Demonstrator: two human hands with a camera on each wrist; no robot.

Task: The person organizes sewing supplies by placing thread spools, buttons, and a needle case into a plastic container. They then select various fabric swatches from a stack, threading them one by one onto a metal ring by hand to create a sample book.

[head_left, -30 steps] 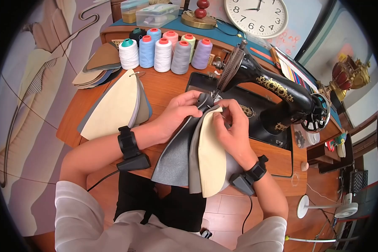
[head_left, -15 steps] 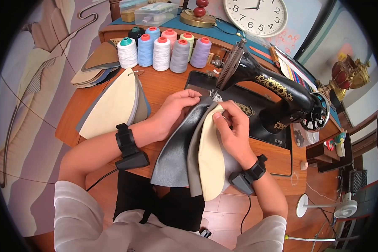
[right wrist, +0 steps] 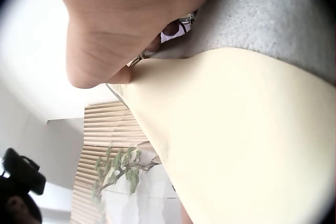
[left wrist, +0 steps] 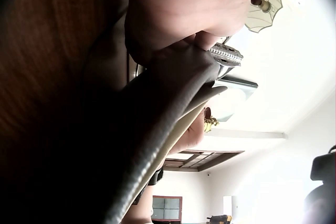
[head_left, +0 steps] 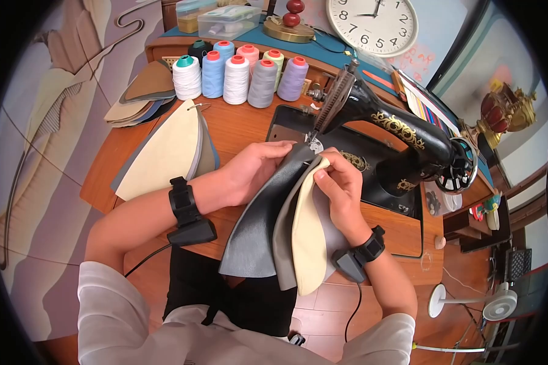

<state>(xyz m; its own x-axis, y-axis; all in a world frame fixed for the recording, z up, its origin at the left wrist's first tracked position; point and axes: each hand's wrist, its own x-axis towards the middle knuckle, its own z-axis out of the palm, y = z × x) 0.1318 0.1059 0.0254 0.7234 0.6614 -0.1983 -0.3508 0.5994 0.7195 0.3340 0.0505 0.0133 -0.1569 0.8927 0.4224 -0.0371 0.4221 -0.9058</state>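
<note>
Parting the layers: seemingly the step in hand; small, even pinches near the narrow tips should spread them without creasing.
Dark grey piece (head_left: 252, 231): its upper end is pinched in the left hand (head_left: 252, 167), wide end hanging at the edge of the table (head_left: 240, 131).
Cream piece (head_left: 309, 249): gripped near its tip by the right hand's (head_left: 342, 185) thumb and fingers.
Taupe piece (head_left: 284, 243): between them; which fingers secure it, I cannot tell.
Forearms: angled inward, hands close together before the sewing machine (head_left: 402, 126).
</note>
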